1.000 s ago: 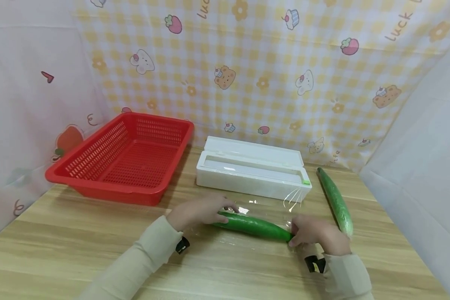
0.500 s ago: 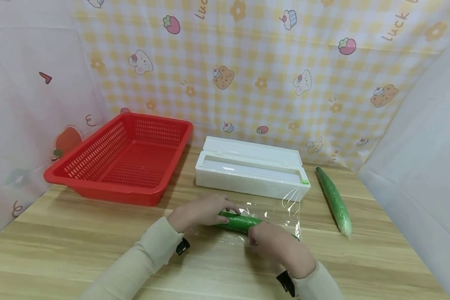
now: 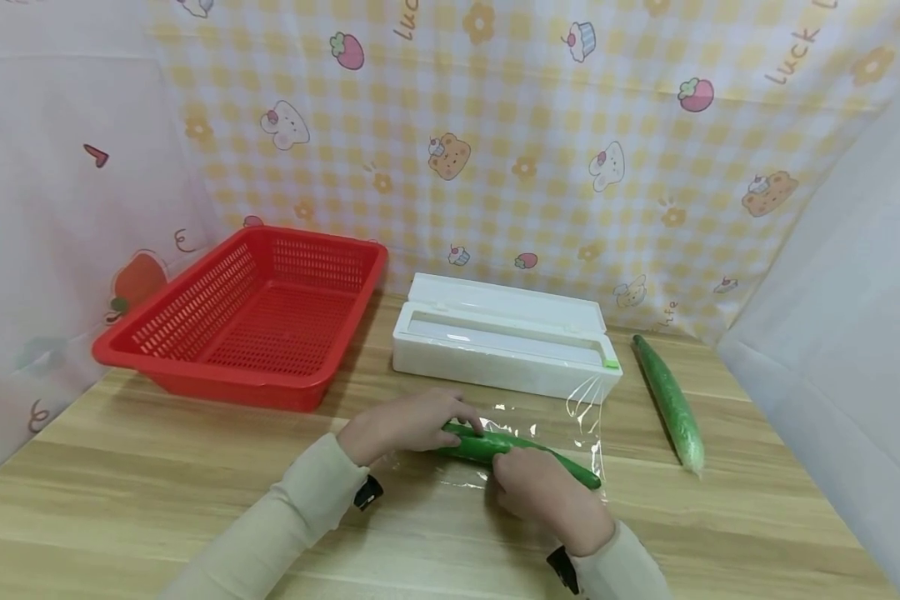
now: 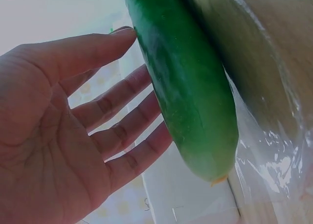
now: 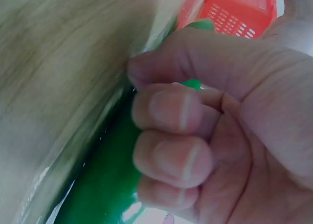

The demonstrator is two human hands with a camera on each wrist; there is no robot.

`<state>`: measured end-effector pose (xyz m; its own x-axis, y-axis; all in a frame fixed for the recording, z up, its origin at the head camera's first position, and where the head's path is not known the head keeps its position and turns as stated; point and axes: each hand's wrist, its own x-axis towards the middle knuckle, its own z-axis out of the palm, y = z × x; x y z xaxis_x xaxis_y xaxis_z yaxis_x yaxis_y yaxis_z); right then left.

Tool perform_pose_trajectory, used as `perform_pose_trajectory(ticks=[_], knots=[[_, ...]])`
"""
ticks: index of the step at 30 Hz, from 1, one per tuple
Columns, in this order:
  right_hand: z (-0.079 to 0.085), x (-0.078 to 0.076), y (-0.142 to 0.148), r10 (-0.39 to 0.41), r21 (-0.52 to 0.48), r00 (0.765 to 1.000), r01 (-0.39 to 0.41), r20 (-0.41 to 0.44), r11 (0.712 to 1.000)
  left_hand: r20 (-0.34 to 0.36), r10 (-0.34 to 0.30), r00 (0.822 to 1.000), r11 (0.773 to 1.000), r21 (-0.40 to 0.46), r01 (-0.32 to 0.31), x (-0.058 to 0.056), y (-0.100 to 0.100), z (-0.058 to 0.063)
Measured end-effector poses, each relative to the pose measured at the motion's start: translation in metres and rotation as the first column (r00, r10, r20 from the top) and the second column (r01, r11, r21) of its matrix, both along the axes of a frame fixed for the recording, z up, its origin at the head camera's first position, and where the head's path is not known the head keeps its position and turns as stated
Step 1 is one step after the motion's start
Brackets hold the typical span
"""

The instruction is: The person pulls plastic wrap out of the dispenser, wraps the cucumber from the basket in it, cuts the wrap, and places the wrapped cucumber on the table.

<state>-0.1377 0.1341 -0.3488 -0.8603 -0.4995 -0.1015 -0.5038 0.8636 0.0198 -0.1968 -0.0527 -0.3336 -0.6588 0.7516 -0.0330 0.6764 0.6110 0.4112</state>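
- We saw the left hand (image 3: 416,421), spread wide, touching the long, dark-green cucumber (image 3: 471,448) near its left end, as before.
- The cucumber lay on clear plastic film (image 3: 558,433) across the pale wooden worktop (image 3: 720,542).
- The right hand (image 3: 538,485) had moved from its right tip to its middle; its narrow grip seemed to pinch the film, so we judged film-handling had shifted there.

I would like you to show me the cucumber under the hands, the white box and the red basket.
Cucumber (image 4: 186,84), left wrist view: middle of its side.
White box (image 3: 487,369), head view: front wall.
Red basket (image 3: 202,372), head view: front rim.
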Motion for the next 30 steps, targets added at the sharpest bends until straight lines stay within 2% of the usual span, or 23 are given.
perform_pose_trajectory(ticks=[3,8,12,17,20,24,30], knots=[[0.002,-0.002,0.002,-0.002,-0.010,1.000,0.002,0.003,1.000,-0.023,-0.004,1.000,1.000,-0.013,0.004,0.001,0.002,0.000],[0.009,-0.007,0.008,-0.038,-0.063,0.999,0.038,0.007,0.997,-0.135,-0.012,0.991,0.995,-0.095,-0.001,0.006,0.007,0.000],[0.011,-0.009,0.013,-0.015,-0.122,1.000,0.012,-0.020,0.992,-0.213,-0.002,0.977,0.988,-0.153,-0.031,0.011,0.011,-0.004],[0.013,-0.011,0.017,-0.005,-0.153,0.999,0.000,-0.033,0.988,-0.346,-0.013,0.938,0.979,-0.193,-0.058,0.015,0.013,-0.008],[0.013,-0.014,0.018,-0.016,-0.164,0.999,0.011,-0.028,0.986,-0.394,-0.019,0.919,0.975,-0.211,-0.071,0.015,0.013,-0.010],[0.013,-0.016,0.019,-0.028,-0.187,0.999,0.023,-0.024,0.982,-0.390,-0.022,0.921,0.976,-0.206,-0.064,0.011,0.013,-0.010],[0.012,-0.019,0.023,-0.024,-0.193,0.998,0.012,-0.060,0.981,-0.320,-0.024,0.947,0.994,-0.109,-0.012,0.005,0.009,-0.009]])
